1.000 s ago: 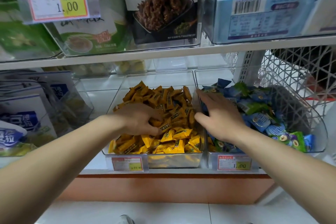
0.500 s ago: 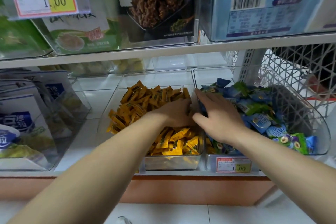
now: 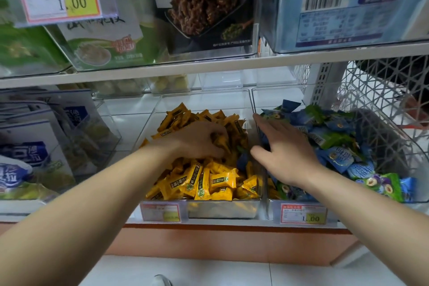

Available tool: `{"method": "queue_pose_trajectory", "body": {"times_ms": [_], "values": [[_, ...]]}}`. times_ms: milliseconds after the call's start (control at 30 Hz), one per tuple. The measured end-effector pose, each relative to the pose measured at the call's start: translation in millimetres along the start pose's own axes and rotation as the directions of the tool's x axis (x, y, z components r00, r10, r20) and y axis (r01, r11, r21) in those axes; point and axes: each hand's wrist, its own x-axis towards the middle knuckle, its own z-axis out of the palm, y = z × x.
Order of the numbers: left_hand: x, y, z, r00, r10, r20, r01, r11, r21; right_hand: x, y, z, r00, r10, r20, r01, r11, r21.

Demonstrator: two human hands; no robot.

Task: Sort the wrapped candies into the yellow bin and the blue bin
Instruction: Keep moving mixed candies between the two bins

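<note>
Left hand (image 3: pixel 199 139) in yellow bin (image 3: pixel 222 209), mid-shelf (image 3: pixel 120 127). Grip narrow: fingers curled down round a few yellow candies (image 3: pixel 209 181) near the bin's right wall.

Right hand (image 3: pixel 285 153) in blue bin (image 3: pixel 276 97), just beside, lying on blue candies (image 3: pixel 343 158) against the shared wall. Grip wide: fingers straight, pointing toward the back, thumb spread to the yellow side, holding nothing.

Blue-green wrapper (image 3: pixel 241 160) shows among the yellow ones, between the two hands. Both bins heaped. Price tag (image 3: pixel 304 213) on blue bin's front.
</note>
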Motion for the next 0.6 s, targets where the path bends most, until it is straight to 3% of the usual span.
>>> {"method": "queue_pose_trajectory", "body": {"times_ms": [100,233,333,400,500,600], "values": [[-12,-13,-22,0.998,-0.020,-0.058,0.027,0.993,0.113,0,0,0,1.000,-0.002,-0.006,0.002,1.000,-0.003],[-24,-22,-40,0.990,-0.140,0.014,0.132,0.962,0.240,0,1,1,1.000,0.002,-0.001,-0.002,1.000,0.003],[-25,-5,-42,0.970,-0.234,0.062,0.185,0.881,0.435,0,1,2,1.000,0.001,-0.011,-0.001,1.000,0.009],[-15,13,-37,0.983,-0.180,-0.027,0.166,0.831,0.531,1,1,2,1.000,-0.001,-0.016,0.001,1.000,0.005],[3,36,-18,0.994,0.020,-0.103,0.029,0.893,0.448,1,1,2,1.000,-0.004,-0.014,0.004,1.000,0.004],[18,38,3,1.000,0.000,0.022,-0.007,0.939,0.344,0,2,2,1.000,-0.003,-0.007,0.003,1.000,0.003]]}}
